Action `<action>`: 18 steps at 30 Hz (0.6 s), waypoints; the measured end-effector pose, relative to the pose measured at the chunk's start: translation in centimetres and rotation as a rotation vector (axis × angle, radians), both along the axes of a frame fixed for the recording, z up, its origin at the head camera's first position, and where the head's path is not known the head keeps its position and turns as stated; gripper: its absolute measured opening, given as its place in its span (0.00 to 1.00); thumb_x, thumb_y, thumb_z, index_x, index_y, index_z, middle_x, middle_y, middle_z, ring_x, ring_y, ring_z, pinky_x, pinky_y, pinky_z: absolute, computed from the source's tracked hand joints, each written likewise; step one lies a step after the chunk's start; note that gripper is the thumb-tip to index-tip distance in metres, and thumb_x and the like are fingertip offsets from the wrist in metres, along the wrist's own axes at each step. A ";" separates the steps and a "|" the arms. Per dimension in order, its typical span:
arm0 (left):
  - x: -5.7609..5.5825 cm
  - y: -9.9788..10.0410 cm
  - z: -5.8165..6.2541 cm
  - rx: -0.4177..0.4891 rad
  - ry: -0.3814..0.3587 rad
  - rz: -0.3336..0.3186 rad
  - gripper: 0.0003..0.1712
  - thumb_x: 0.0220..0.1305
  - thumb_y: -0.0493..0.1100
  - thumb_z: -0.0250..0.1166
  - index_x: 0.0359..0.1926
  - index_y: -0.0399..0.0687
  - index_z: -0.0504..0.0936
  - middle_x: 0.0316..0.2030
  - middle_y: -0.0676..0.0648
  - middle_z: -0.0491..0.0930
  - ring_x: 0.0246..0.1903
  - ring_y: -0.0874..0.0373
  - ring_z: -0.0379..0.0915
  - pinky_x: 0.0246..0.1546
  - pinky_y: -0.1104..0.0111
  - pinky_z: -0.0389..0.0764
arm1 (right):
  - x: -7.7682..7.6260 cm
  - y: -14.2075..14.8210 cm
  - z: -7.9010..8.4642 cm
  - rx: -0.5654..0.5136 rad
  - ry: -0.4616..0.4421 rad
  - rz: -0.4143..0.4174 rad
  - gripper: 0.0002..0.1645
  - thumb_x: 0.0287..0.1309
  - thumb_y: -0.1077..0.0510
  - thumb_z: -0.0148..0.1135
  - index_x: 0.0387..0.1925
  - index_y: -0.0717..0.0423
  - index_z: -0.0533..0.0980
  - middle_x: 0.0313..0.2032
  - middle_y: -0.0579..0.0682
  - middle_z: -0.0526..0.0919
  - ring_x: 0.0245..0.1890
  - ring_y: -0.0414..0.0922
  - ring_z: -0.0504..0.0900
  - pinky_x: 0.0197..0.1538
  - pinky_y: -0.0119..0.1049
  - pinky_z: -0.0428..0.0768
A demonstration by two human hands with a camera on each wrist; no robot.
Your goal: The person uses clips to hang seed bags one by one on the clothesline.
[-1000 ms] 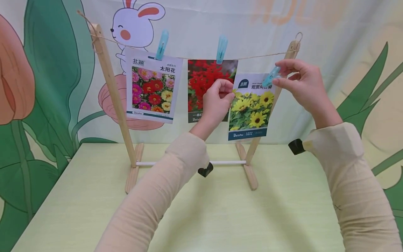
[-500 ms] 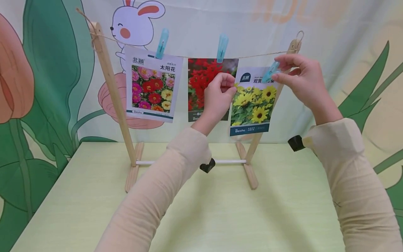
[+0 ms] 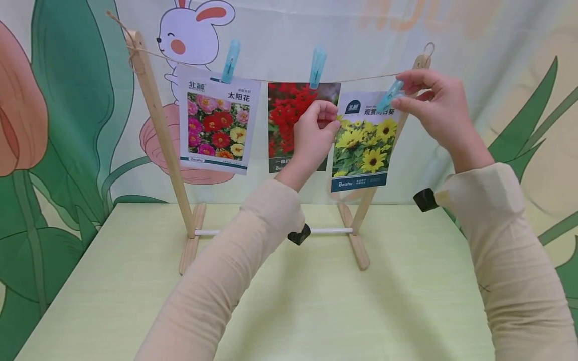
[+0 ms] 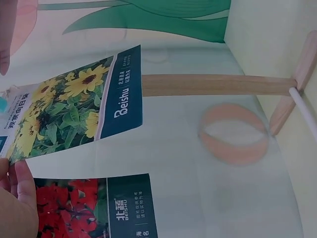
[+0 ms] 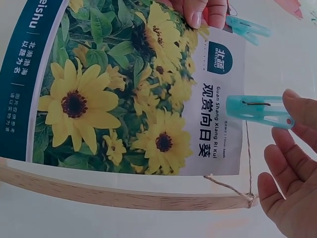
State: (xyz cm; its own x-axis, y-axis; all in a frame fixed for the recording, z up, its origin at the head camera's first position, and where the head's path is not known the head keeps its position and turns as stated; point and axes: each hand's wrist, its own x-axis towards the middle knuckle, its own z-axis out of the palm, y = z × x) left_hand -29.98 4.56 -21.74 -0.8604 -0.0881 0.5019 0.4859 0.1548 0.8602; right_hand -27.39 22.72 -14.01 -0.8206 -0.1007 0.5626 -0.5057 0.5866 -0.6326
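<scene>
My left hand (image 3: 313,138) pinches the left edge of a seed packet (image 3: 361,145) printed with yellow sunflowers. Between thumb and fingers, my right hand (image 3: 438,110) holds a light-blue clothespin (image 5: 255,109), its tip overlapping the packet's top edge. Just past that edge runs the twine (image 5: 249,158); whether the pin grips it I cannot tell. Left of the sunflower packet hangs a red-flower packet (image 3: 282,120), partly hidden by my left hand, under a blue clothespin (image 3: 318,67). Further left, another clothespin (image 3: 231,61) holds a packet of mixed flowers (image 3: 217,125).
The twine is strung between two wooden posts, the left post (image 3: 158,120) and the right post (image 4: 213,85). A white rod (image 3: 331,230) joins their feet on the pale green table (image 3: 289,311). Behind stands a printed cloth (image 3: 280,30) with a rabbit and tulips.
The sunflower packet has risen toward the twine and shifted slightly right in my left hand. The clothespin in my right hand has risen slightly, still at the packet's top.
</scene>
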 end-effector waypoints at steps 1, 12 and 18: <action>0.0 0.0 0.0 0.001 0.001 0.001 0.09 0.57 0.35 0.58 0.40 0.45 0.72 0.36 0.48 0.75 0.36 0.60 0.70 0.32 0.77 0.75 | 0.0 0.0 0.0 -0.004 -0.002 0.002 0.21 0.50 0.59 0.61 0.48 0.59 0.74 0.32 0.38 0.71 0.38 0.36 0.66 0.40 0.24 0.66; -0.2 0.2 0.3 -0.001 0.016 0.013 0.08 0.58 0.35 0.57 0.40 0.45 0.72 0.36 0.48 0.75 0.36 0.61 0.70 0.34 0.78 0.74 | -0.1 -0.1 0.4 -0.017 -0.008 0.009 0.20 0.50 0.58 0.61 0.48 0.56 0.75 0.33 0.39 0.72 0.38 0.37 0.67 0.40 0.23 0.67; -0.1 0.4 0.5 -0.004 0.020 0.019 0.08 0.58 0.35 0.57 0.40 0.44 0.72 0.37 0.48 0.75 0.36 0.60 0.70 0.34 0.78 0.74 | -0.2 -0.1 0.5 -0.016 0.004 0.016 0.20 0.50 0.58 0.61 0.47 0.55 0.75 0.33 0.39 0.71 0.37 0.38 0.67 0.40 0.24 0.67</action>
State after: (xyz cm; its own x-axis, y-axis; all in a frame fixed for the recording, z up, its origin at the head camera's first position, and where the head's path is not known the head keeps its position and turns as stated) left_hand -30.12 4.92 -21.23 -0.8486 -0.1019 0.5192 0.4998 0.1676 0.8498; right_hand -27.56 22.60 -13.54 -0.8169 -0.1047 0.5672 -0.5172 0.5685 -0.6398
